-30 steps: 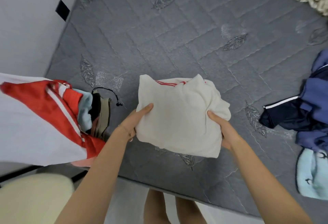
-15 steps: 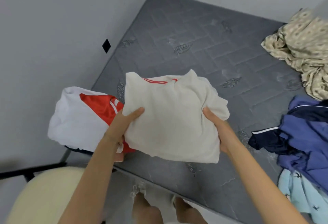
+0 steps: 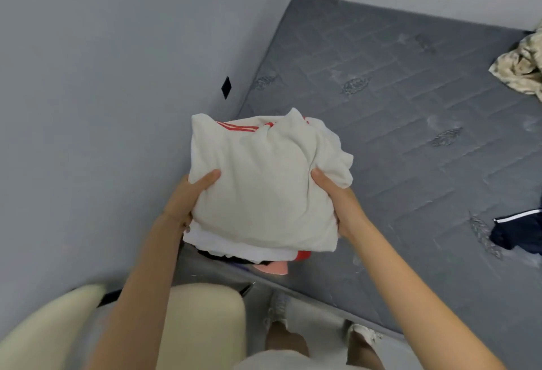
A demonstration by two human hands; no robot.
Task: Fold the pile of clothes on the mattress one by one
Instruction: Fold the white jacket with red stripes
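The folded cream-white cloth garment with thin red stripes [image 3: 264, 188] was held between my two hands, over the near left corner of the grey quilted mattress [image 3: 410, 141]. Nearest to me, under my left forearm, was a pale cream padded seat [image 3: 199, 328]. My left hand [image 3: 187, 196] gripped the garment's left edge, with the thumb flat on top and the other fingers tucked under the cloth, where I could not see them. My right hand [image 3: 337, 205] held the right edge the same way, its thumb pressing a crease into the fabric. Just beneath lay a stack of folded clothes in white, black, red and pink [image 3: 234, 248]; whether the garment touched it I could not tell. Further off, a dark navy garment with a white stripe [image 3: 516, 234] lay toward the mattress's right side. A crumpled beige patterned cloth [image 3: 522, 73] lay beyond it, nearer the far edge.
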